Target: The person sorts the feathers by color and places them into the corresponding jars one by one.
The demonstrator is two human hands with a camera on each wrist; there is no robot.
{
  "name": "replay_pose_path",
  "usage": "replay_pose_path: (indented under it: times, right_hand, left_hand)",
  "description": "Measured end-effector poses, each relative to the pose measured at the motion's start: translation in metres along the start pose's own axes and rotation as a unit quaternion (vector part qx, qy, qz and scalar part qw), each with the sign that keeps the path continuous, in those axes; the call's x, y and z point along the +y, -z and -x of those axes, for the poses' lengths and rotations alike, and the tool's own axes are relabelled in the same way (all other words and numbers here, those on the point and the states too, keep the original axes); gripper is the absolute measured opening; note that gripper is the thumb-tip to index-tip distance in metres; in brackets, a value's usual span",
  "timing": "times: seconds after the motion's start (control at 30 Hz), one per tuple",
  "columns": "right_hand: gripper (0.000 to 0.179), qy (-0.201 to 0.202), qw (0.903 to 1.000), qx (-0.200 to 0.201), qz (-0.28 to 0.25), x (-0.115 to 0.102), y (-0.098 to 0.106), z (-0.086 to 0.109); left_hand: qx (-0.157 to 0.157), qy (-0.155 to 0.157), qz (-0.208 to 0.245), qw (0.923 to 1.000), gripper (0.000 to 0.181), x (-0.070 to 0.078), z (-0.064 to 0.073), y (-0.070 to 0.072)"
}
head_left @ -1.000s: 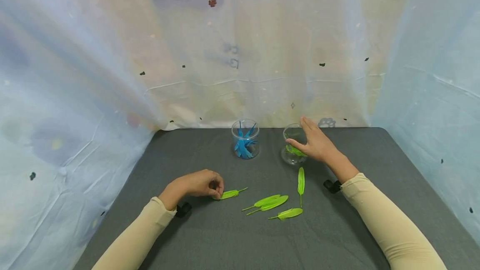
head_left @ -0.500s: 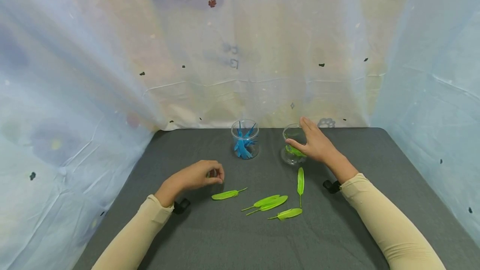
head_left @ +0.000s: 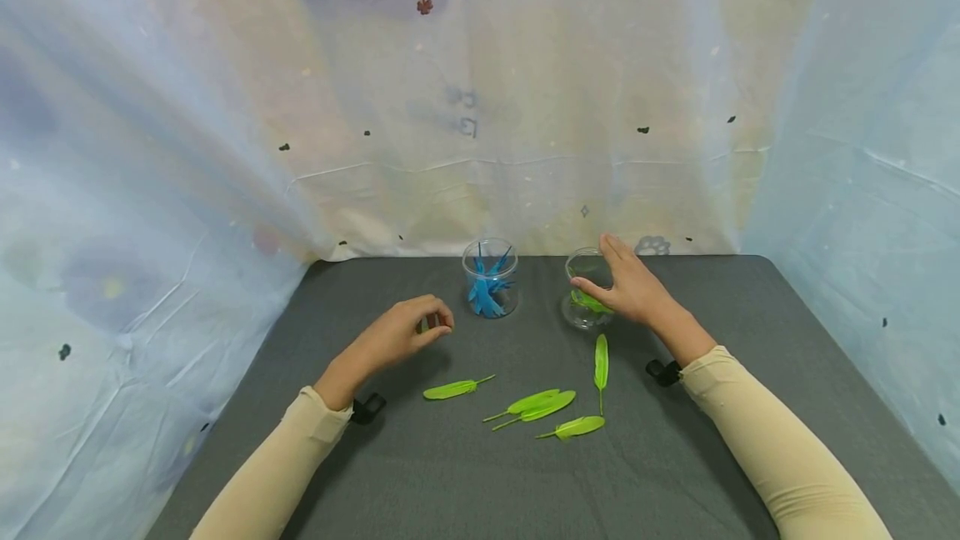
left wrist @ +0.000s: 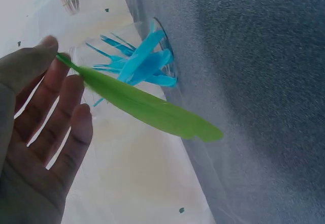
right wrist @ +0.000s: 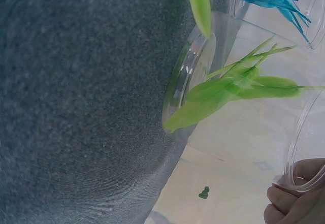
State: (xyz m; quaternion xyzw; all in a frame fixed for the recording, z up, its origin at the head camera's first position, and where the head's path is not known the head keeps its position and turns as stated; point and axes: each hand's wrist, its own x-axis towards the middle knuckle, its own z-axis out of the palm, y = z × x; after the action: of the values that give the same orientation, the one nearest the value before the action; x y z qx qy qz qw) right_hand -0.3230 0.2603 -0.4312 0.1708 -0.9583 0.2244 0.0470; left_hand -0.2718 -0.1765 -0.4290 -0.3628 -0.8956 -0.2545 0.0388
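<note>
Cloth (head_left: 120, 190) with pale colors is hanging on the left, and it is going round the back and right sides too. A cream sleeve (head_left: 262, 473) is covering the left arm, and a small black thing (head_left: 367, 408) is sitting at the wrist. The left hand (head_left: 393, 332) is floating over the gray counter (head_left: 450, 482). Its thumb and finger are pinching the thin stem of a green feather (left wrist: 147, 104). A loose feather (head_left: 448, 391) is lying on the counter near that hand, with its stem pointing right. Farther back, the first jar (head_left: 512, 292) is standing up, and blue feathers (head_left: 483, 298) are leaning inside it. Closer to the person, two feathers (head_left: 547, 407) are lying together, touching. Just right of them, one more feather (head_left: 581, 427) is lying with its stem pointing left. The second jar (head_left: 585, 323) is standing behind, and some green feathers (right wrist: 223, 92) are resting in it. A long feather (head_left: 602, 359) is lying in front, pointing at this jar. The right hand (head_left: 637, 282) is holding the jar, thumb and fingers around its rim. Another cream sleeve (head_left: 780, 440) is covering the right arm.
</note>
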Motion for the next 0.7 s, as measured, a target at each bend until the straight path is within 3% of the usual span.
replay_pose_path:
  times: [0.17, 0.7]
  right_hand:
    - [0.111, -0.001, 1.0, 0.001, 0.001, 0.0, -0.001, -0.001]
    - [0.111, -0.006, 1.0, -0.001, -0.002, -0.002, 0.001, 0.0]
  left_hand:
    - [0.024, 0.002, 0.006, 0.9997, 0.009, 0.002, -0.004, 0.0]
    - [0.051, -0.02, 0.018, 0.9984, 0.022, 0.011, -0.017, 0.002]
